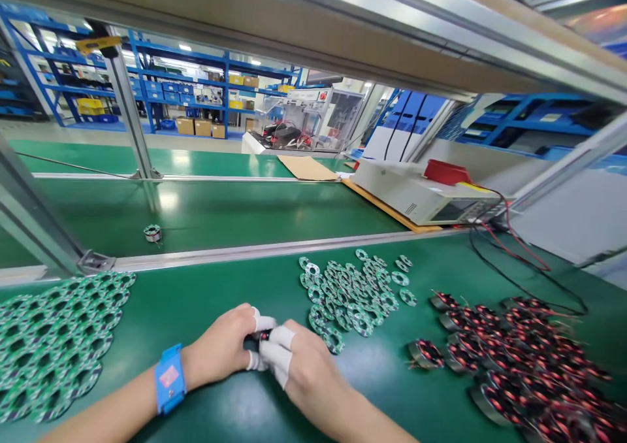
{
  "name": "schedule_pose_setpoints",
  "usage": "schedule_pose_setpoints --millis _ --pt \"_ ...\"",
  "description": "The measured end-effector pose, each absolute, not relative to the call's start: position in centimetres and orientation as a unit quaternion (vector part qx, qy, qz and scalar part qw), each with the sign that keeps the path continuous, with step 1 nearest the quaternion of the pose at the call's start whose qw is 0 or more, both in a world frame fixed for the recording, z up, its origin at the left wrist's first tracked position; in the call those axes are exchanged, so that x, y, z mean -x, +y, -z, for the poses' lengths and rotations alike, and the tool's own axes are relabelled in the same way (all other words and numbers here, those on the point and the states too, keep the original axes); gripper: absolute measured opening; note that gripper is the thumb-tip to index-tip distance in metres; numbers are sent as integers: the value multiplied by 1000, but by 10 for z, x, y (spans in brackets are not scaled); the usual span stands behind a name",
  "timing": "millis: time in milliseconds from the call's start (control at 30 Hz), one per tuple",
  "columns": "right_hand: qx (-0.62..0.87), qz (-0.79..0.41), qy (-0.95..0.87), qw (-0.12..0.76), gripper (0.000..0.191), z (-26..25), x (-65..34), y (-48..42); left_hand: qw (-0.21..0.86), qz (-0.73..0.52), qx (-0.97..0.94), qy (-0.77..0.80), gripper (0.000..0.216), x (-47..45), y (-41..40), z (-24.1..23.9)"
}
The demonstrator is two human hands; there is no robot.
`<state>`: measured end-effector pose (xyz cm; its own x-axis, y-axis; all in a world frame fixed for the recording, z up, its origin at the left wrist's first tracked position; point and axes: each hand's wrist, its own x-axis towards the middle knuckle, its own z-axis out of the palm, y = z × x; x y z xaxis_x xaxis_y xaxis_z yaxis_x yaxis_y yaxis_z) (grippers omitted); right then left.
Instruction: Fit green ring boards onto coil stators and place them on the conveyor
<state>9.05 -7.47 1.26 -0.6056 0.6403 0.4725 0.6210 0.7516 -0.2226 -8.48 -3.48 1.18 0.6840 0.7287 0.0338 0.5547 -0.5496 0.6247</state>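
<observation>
Head view, small dark red-wound coil (pixel 260 342), both hands' white-cotted fingers (pixel 274 351) clamped on it

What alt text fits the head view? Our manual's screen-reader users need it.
Two bare hands, left hand and right hand, meet on a green bench, pinching a small dark part in white-capped fingertips. Green ring boards lie ahead, red-wound coils to the right.
</observation>
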Motion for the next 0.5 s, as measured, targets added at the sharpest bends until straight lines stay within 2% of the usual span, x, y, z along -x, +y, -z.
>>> schedule_pose_setpoints --millis 33,100,200,267,333,433,500 --pt "321 18 -910 263 23 -11 -90 -78 271 -136 -877 373 15 85 -35 -11" --pt "252 57 -941 220 26 -12 -91 -83 222 -121 -886 388 12 85 -34 -10" --pt "208 -1 -963 172 21 -25 -100 -71 193 -117 -879 420 12 85 -34 -10" --pt "324 -64 -924 192 28 -37 -114 -44 194 -124 -866 445 14 85 -33 -11" --pt "575 -41 -792 200 27 -45 -131 -8 200 -129 -852 466 19 85 -34 -13" --pt "655 -28 -734 178 15 -47 -154 38 228 -123 -838 480 25 90 -34 -16" --pt "663 -37 -728 173 9 -43 -161 49 260 -125 -832 474 40 97 -33 -18"
